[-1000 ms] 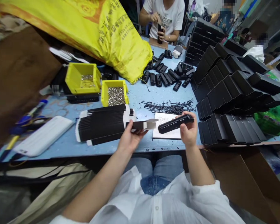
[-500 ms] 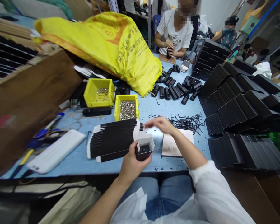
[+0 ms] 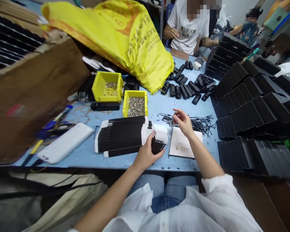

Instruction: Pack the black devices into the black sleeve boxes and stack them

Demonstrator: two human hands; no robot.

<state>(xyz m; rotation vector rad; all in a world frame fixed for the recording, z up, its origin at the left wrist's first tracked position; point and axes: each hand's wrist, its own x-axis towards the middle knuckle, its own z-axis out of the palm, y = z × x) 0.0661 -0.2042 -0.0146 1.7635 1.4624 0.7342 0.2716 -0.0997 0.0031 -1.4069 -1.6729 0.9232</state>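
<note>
Head view: small black box (image 3: 158,145), white flap open, in left hand (image 3: 146,155).

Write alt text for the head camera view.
A person's left hand grips a small black box with its flap open, while the right hand pinches at a pile of thin black pins on a blue table. Folded black boxes are stacked at right.

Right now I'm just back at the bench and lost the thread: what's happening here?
The person's left hand holds a small black box, its white flap open, just above the blue table. The right hand reaches into the pile of thin black pins, fingertips pinching at them. Flat unfolded boxes lie beside the left hand, and assembled black boxes are stacked on the right. Across the table, another person works separately.
</note>
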